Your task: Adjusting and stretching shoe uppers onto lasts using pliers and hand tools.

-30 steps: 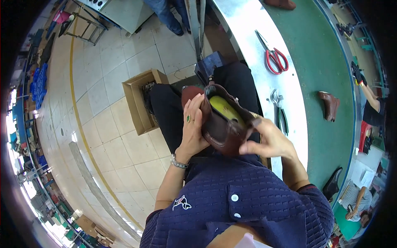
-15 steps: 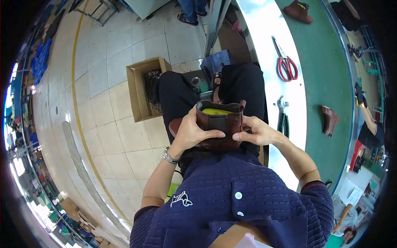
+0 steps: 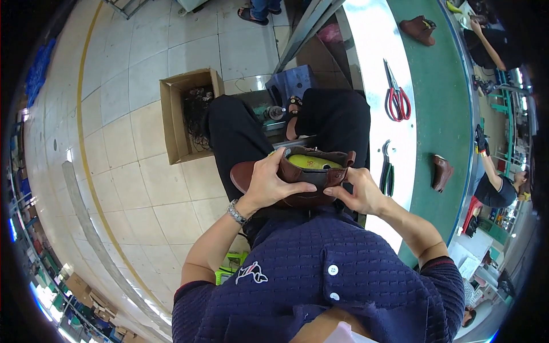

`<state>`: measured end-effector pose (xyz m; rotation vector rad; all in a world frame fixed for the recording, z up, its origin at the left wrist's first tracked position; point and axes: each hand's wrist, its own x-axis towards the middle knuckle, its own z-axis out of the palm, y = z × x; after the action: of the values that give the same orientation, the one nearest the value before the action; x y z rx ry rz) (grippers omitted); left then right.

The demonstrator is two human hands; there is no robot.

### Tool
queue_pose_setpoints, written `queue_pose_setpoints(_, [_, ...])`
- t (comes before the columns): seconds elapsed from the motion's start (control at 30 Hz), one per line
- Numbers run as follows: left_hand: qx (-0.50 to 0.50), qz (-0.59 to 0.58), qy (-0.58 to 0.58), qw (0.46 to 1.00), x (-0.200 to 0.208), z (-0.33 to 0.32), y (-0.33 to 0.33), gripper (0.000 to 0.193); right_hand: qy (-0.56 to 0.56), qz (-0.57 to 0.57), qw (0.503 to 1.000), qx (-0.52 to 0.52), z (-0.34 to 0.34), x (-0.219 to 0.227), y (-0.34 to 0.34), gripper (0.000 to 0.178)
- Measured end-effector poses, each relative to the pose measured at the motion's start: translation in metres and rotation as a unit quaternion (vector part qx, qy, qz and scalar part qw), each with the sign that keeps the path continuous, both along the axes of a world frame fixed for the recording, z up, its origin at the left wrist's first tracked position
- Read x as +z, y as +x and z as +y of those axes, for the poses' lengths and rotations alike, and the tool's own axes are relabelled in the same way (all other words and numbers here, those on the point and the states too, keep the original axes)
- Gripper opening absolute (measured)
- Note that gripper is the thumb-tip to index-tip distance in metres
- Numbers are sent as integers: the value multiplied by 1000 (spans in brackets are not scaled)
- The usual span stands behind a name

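A brown leather ankle boot (image 3: 303, 198) rests over my lap, its toe to the left and its opening tilted up at me. Inside the opening shows a yellow-green insole (image 3: 313, 162). My left hand (image 3: 267, 184) is wrapped round the boot's left side, thumb along the dark elastic panel. At the right, my right hand (image 3: 361, 192) grips the upper edge near the heel tab, thumb pressed on the outside. The fingers behind the leather are partly hidden.
On the white ledge to my right lie red-handled scissors (image 3: 397, 103) and dark-handled pliers (image 3: 388, 171). Brown boots (image 3: 441, 173) stand on the green conveyor belt (image 3: 426, 143). A cardboard box (image 3: 171, 123) with dark scraps sits on the floor. Other people work across the belt.
The boot has tipped so that more of the insole shows. Both hands keep hold of it and have shifted slightly right. My view has also shifted.
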<state>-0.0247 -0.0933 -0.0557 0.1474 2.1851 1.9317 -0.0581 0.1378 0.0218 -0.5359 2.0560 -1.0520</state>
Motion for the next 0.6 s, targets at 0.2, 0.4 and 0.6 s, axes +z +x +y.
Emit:
queue_pose_setpoints(0.2, [-4, 11, 16, 1000, -8, -4, -13, 79, 5, 64, 992, -105, -9, -1, 4, 29])
queue_pose_setpoints(0.4, [-14, -154, 221, 963, 8, -21, -21, 62, 33, 91, 990, -100, -29, 26, -7, 40])
queue_pose_setpoints(0.6, [-12, -156, 379, 912, -5, -52, -20, 63, -168, 187, 968, -4, -40, 37, 11, 105])
